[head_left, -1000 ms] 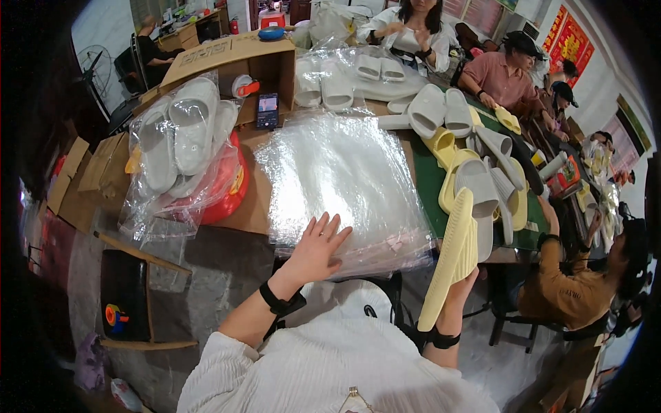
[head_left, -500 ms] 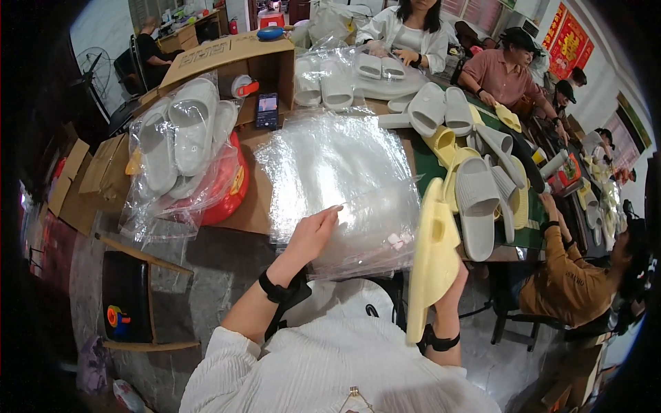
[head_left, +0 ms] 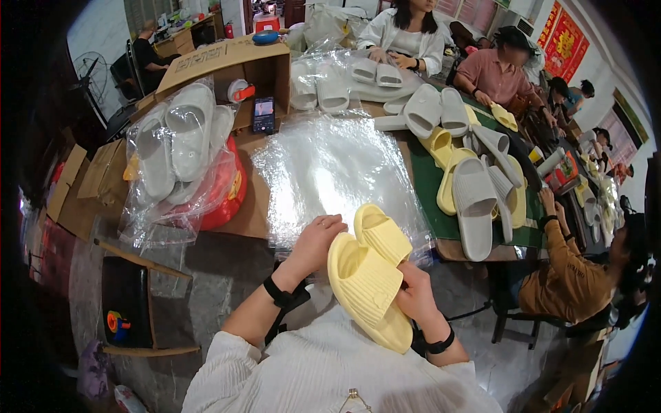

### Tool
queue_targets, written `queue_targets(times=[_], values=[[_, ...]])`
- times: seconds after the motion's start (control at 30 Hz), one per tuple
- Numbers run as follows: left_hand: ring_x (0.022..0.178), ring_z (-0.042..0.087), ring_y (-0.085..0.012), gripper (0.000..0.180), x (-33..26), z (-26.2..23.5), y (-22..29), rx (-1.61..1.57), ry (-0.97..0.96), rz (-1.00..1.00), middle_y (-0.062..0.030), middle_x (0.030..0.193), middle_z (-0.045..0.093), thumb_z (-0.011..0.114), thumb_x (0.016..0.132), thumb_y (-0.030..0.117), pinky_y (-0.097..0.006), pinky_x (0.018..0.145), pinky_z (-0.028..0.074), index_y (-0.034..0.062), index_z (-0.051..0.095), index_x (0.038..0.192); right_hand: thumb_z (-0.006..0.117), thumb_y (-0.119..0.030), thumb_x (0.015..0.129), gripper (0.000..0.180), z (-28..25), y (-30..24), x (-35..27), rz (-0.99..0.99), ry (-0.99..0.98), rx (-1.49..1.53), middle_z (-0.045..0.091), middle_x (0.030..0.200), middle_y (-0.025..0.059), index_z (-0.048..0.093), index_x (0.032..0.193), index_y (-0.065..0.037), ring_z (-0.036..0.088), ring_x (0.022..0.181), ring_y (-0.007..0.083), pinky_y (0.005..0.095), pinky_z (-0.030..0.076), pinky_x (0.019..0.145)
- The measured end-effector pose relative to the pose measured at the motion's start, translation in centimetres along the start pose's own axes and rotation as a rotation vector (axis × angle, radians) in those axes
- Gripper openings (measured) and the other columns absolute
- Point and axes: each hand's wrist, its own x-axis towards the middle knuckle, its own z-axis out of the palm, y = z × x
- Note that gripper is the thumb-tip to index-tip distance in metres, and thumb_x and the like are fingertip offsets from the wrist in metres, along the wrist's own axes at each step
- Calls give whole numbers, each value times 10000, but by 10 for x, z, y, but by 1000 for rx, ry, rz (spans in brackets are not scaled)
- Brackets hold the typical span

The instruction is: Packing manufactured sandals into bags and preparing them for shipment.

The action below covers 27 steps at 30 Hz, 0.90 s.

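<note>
1. The right hand (head_left: 413,296) grips a pair of yellow slippers (head_left: 370,275) from below and behind, fingers curled round the heel side; the pair is stacked, one slipper tucked partly behind the other, and held tilted just in front of the person's chest, at the near edge of the table (head_left: 255,213).
2. The left hand (head_left: 318,239) rests against the upper left side of the front slipper, fingers bent and pressed to its edge (whether the thumb hooks under the strap I cannot tell, as the slipper hides it).
3. Both wrists wear dark bands, and the sleeves are white.
4. Just beyond the hands lies a stack of clear plastic bags (head_left: 330,168), flat on the table and shiny with glare.
5. To the left, a clear bag of white slippers (head_left: 172,148) leans over a red round object (head_left: 227,199).
6. Behind the clear bags stands an open cardboard box (head_left: 227,65), with a phone (head_left: 264,114) propped at its front.
7. To the right, grey slippers (head_left: 475,199) and more yellow ones lie piled on a green mat (head_left: 430,186).
8. Other people sit along the far and right sides of the table; one person's hand (head_left: 551,203) reaches toward the pile.
</note>
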Motion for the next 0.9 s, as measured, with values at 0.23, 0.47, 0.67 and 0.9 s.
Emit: queue_targets(times=[0.23, 0.47, 0.67, 0.9], values=[[1203, 560, -373, 442, -3, 9, -6, 152, 26, 61, -180, 1311, 601, 718, 787, 174, -424, 1000, 481, 55, 636, 1205, 730, -54, 849, 317, -15, -16, -4, -96, 96, 176, 684, 1142, 150, 652, 1143, 33, 666, 995, 196, 302, 513, 838], [1075, 642, -314, 248, 13, -1, 8, 51, 57, -158, -131, 1140, 694, 588, 922, 169, -402, 891, 522, 53, 674, 1123, 725, -68, 841, 313, -17, -15, -3, -117, 74, 134, 682, 1107, 166, 645, 1126, 32, 676, 981, 248, 326, 512, 837], [1000, 654, -339, 271, 19, -7, 7, -257, 142, -379, -147, 1109, 693, 550, 967, 218, -409, 848, 523, 94, 683, 1167, 667, -48, 778, 208, -1, 15, -6, 61, -104, -137, 572, 793, 194, 600, 955, 37, 613, 736, 367, 389, 487, 657], [1251, 542, -341, 306, 19, -27, 31, -2, 179, 8, -136, 1362, 584, 582, 946, 143, -408, 1025, 460, 87, 652, 1239, 640, -45, 796, 185, -4, 12, 8, 35, -43, -361, 588, 784, 217, 557, 945, 26, 614, 709, 400, 443, 495, 619]])
